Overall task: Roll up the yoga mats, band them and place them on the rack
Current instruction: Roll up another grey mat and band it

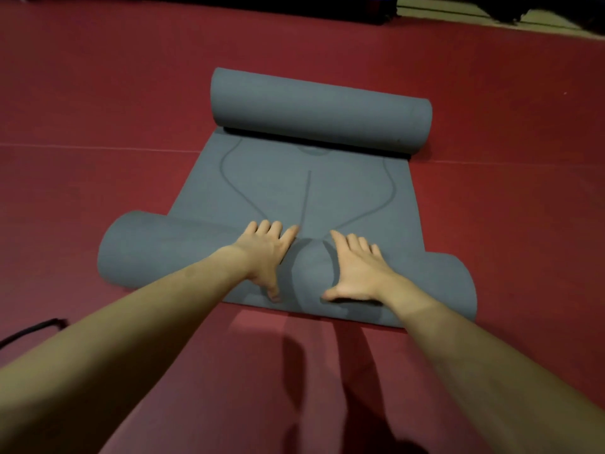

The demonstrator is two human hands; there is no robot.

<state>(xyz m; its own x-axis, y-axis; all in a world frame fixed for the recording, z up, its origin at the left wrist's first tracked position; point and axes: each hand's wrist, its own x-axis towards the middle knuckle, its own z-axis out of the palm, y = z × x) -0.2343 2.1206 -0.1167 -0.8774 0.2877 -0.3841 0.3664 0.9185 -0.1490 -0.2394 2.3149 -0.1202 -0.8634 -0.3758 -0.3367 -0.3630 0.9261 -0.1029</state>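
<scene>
Floor (98, 93) fills nearly the whole view, a dark red padded surface with a thin seam line running across it. Grey yoga mat (304, 191) lies on it in the middle, curled into a roll at both ends: a far roll (320, 111) sits across the top, and a near roll (170, 253) lies close to the person, with a flat stretch between them marked by curved lines and one straight centre line. Both bare forearms reach forward from the bottom corners. The left hand (266, 253) lies palm-down on the near roll, fingers spread and flat, gripping nothing. The right hand (355, 268) lies the same way just beside it, thumb out, pressing on the roll. A black strap or cord (29, 332) lies on the floor at the left edge.
</scene>
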